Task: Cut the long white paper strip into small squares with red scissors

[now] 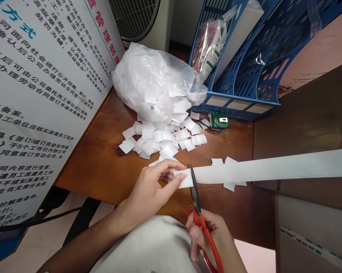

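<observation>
My left hand [156, 182] pinches the end of a long white paper strip [267, 167] between thumb and fingers. The strip runs off to the right edge of the view. My right hand [209, 231] is closed around the red handles of a pair of scissors [197, 201]. Their dark blades cross the strip just right of my left fingertips. Beyond my left hand lies a heap of small cut white paper pieces [159, 138]. A few more paper pieces [230, 186] lie under the strip.
A clear plastic bag [150, 76] of white paper stands behind the heap on the wooden table [88, 151]. Nearby are a green tape measure [218, 120] and a blue file rack [239, 96] with a packet [210, 49] inside. A printed board [46, 94] leans at the left.
</observation>
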`<state>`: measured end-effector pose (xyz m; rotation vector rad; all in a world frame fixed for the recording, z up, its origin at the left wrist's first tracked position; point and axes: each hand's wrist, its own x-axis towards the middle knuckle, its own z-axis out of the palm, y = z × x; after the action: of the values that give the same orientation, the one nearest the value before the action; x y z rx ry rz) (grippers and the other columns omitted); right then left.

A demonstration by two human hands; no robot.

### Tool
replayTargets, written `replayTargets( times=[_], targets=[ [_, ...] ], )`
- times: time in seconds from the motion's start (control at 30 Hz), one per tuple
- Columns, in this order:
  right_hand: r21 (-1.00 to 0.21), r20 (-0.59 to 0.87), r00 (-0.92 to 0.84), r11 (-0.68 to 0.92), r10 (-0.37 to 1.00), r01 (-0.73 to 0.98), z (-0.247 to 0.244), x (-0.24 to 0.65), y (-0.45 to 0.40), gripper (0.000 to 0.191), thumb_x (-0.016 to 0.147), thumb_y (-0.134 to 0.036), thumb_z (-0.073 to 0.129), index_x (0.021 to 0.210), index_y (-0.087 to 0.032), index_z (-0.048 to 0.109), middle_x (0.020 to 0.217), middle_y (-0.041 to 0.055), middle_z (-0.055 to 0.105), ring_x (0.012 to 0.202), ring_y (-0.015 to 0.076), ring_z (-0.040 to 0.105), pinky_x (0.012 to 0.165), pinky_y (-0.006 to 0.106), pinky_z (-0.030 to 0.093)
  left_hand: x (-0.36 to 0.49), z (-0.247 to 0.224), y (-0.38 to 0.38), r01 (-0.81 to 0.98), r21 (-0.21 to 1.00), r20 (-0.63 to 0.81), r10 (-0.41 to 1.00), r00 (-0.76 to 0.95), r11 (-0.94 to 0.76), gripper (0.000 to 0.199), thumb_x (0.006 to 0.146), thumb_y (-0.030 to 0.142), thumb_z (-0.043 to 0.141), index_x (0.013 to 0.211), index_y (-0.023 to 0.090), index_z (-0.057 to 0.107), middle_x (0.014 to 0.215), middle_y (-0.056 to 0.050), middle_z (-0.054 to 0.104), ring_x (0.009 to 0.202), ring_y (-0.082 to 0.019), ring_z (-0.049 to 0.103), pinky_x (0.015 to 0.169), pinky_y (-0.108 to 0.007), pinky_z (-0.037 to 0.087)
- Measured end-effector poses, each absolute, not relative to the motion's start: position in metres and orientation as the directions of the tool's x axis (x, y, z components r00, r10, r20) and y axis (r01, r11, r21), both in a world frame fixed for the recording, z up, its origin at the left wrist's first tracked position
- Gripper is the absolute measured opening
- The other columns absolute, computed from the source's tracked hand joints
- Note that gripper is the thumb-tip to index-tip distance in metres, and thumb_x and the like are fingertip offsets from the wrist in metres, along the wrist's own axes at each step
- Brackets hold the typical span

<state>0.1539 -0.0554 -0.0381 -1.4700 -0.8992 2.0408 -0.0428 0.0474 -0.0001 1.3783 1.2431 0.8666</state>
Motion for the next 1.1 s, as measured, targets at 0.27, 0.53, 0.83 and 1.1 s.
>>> replayTargets(
  times=[0.27, 0.53, 0.83, 1.1],
  targets=[
    [-0.699, -0.709, -0.235, -0.708, 0.665, 0.105, -0.046, 0.151, -0.054, 0.048, 0.086, -0.062, 0.066, 0.077, -0.018, 0.05, 0.047, -0.0044, 0.048, 0.035, 0.0114, 0.049, 0.041, 0.021, 0.026, -0.047, -0.003, 0.048, 0.232, 0.968, -0.138, 0.972, 0.19, 0.093, 0.015, 0.096, 0.03, 0.066, 0.107, 0.021, 0.071, 0.088, -0.002, 0.072, 0.076, -0.013, 0.065, 0.066, -0.022, 0.05],
    [-0.799, -0.456, 0.052, -0.435, 0.888, 0.416, -0.042, 0.154, -0.052, 0.043, 0.087, -0.047, 0.071, 0.069, -0.02, 0.042, 0.06, -0.0036, 0.037, 0.057, 0.0108, 0.033, 0.054, 0.024, 0.034, -0.06, 0.003, 0.062, 0.384, 0.922, -0.128, 0.969, 0.212, 0.038, 0.02, 0.1, 0.03, 0.06, 0.118, 0.022, 0.063, 0.084, 0.0, 0.074, 0.068, -0.013, 0.066, 0.049, -0.019, 0.039],
    [-0.57, 0.023, 0.052, -0.03, 0.998, 0.821, -0.048, 0.185, -0.042, 0.025, 0.096, -0.033, 0.062, 0.118, -0.02, 0.065, 0.116, 0.0074, 0.069, 0.1, 0.0209, 0.07, 0.087, 0.031, 0.055, -0.071, 0.0, 0.076, 0.529, 0.848, -0.085, 0.971, 0.226, -0.049, 0.009, 0.105, 0.032, 0.05, 0.106, 0.022, 0.049, 0.069, 0.005, 0.058, 0.057, -0.011, 0.045, 0.054, -0.021, 0.034],
    [-0.392, 0.167, -0.091, 0.151, 0.982, 0.908, -0.039, 0.184, -0.028, 0.026, 0.095, -0.028, 0.065, 0.118, -0.017, 0.067, 0.11, 0.0075, 0.07, 0.098, 0.024, 0.066, 0.082, 0.037, 0.054, -0.075, 0.008, 0.081, 0.61, 0.787, -0.103, 0.956, 0.276, -0.091, 0.01, 0.106, 0.033, 0.044, 0.105, 0.023, 0.047, 0.074, 0.005, 0.054, 0.06, -0.012, 0.048, 0.06, -0.025, 0.036]
  ],
)
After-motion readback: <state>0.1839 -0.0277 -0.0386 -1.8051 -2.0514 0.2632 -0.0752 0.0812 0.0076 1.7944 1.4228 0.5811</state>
